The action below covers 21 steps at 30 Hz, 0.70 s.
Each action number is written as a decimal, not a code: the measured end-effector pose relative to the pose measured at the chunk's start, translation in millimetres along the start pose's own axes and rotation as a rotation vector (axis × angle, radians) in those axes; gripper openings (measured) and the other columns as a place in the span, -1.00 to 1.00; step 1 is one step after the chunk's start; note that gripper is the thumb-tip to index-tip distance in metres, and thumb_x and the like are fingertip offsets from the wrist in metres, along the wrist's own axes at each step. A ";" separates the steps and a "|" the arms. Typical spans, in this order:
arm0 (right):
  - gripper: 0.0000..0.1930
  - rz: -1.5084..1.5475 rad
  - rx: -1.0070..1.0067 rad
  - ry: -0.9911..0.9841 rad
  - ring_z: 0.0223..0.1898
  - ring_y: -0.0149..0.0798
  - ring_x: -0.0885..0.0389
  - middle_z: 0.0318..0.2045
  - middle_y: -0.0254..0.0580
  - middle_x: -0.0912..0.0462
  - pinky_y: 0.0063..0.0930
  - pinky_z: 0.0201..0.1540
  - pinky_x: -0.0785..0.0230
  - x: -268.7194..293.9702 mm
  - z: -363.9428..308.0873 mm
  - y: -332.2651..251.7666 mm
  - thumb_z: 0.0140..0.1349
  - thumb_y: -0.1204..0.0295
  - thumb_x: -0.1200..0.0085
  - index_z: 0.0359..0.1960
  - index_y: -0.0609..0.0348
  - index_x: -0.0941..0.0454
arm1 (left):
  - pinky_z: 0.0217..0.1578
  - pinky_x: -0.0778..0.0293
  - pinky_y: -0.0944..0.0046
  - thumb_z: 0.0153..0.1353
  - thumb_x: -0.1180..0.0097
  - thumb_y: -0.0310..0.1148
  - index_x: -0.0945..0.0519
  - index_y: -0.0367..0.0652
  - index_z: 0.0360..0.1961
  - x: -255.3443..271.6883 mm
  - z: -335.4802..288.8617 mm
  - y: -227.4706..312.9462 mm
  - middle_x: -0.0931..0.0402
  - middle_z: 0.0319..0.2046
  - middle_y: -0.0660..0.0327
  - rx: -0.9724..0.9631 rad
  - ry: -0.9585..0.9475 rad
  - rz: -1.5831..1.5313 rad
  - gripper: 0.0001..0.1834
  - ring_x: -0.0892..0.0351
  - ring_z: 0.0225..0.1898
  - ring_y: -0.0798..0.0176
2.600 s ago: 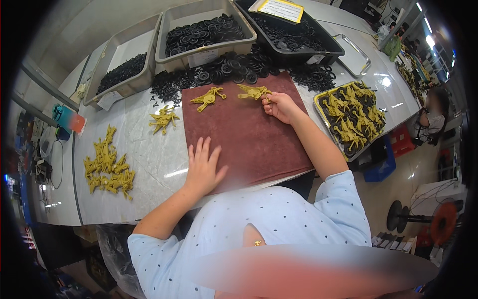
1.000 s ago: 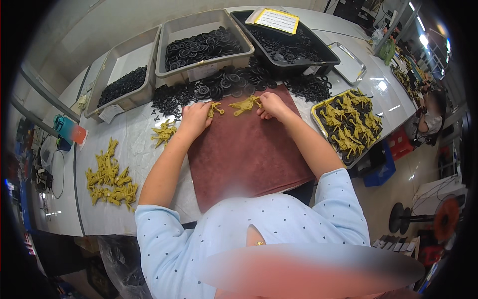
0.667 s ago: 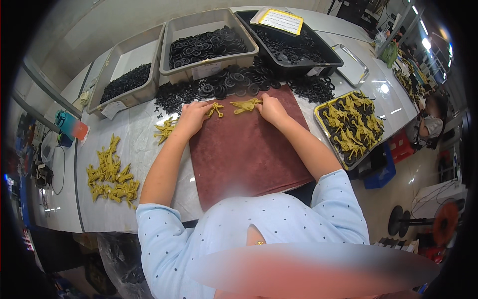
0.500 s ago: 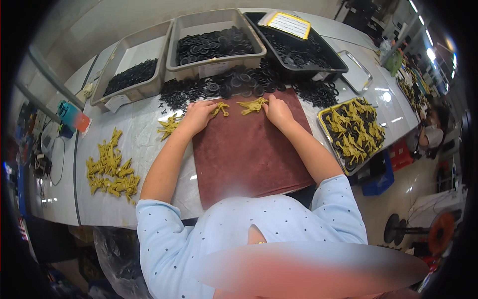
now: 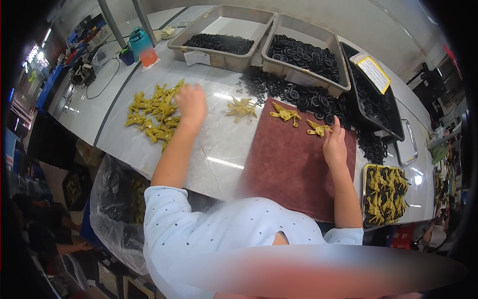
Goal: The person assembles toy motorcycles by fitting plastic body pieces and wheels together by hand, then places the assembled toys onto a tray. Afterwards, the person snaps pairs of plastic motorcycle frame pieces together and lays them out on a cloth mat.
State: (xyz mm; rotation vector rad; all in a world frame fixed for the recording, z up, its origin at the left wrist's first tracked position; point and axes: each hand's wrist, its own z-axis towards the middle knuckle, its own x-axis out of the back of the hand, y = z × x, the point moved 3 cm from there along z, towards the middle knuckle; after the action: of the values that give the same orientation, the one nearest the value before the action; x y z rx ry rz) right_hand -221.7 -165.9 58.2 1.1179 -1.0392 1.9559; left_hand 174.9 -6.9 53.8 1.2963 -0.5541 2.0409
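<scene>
A loose pile of mustard-yellow frame-like plastic parts (image 5: 153, 110) lies on the table at the left. My left hand (image 5: 191, 105) is at the pile's right edge, smeared by motion, and its grip cannot be made out. On the maroon cloth (image 5: 294, 169) lie two single yellow parts, one at the upper left (image 5: 285, 114) and another (image 5: 317, 128) farther right. Beside that second part is my right hand (image 5: 335, 147), fingers stretched out, fingertips close to its right end. A smaller group of yellow parts (image 5: 242, 108) rests between pile and cloth.
Two grey bins (image 5: 231, 59) (image 5: 303, 74) and a black bin (image 5: 393, 119) hold small black parts. Black wheels (image 5: 316, 102) spill along the cloth's far edge. At right stands a tray of yellow parts (image 5: 386, 194). A turquoise bottle (image 5: 142, 47) stands at far left.
My view has swung left. My left hand has left the cloth for the yellow pile. Both yellow parts now lie on the cloth, and my right hand's fingers have straightened.
</scene>
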 end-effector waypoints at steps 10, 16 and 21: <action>-0.51 0.227 0.317 -0.054 -0.18 0.13 -0.55 -0.06 0.08 -0.44 -0.13 -0.17 -0.46 5.3 -23.0 -52.8 0.27 0.36 -0.02 0.22 0.13 -0.23 | 0.06 -0.30 -0.10 0.01 -0.28 -0.34 -0.57 -0.21 -0.12 -40.8 74.1 -74.2 -0.59 -0.11 0.09 0.036 -0.393 -0.071 -0.62 -0.56 -0.06 0.02; -0.78 0.768 0.132 -0.318 -0.32 -0.35 -0.59 -0.35 -0.24 -0.60 -0.53 -0.24 -0.42 -2.4 -16.6 -74.3 0.35 0.41 0.06 -0.08 0.23 -0.54 | -0.04 -0.45 0.32 -0.08 -0.29 -0.59 -0.53 -0.23 0.01 38.3 22.3 14.6 -0.55 -0.04 0.09 -0.426 -0.026 -0.942 -0.47 -0.56 -0.03 0.16; -0.66 1.641 -0.360 -0.992 -0.19 -0.32 -0.59 -0.21 -0.19 -0.59 -0.44 -0.17 -0.46 3.1 -24.3 -109.1 0.41 0.22 0.14 0.01 0.23 -0.43 | 0.10 -0.40 0.20 -0.18 -0.22 -0.74 -0.59 -0.15 -0.07 94.4 -49.3 94.8 -0.48 0.05 0.11 -0.899 -0.070 -1.199 -0.46 -0.39 0.20 0.00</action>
State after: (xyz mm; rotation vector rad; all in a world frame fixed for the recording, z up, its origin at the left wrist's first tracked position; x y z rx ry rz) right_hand -142.6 -92.5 87.4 1.0250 -3.4704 1.8216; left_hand 47.7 -13.3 117.8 0.7753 -0.4492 0.6104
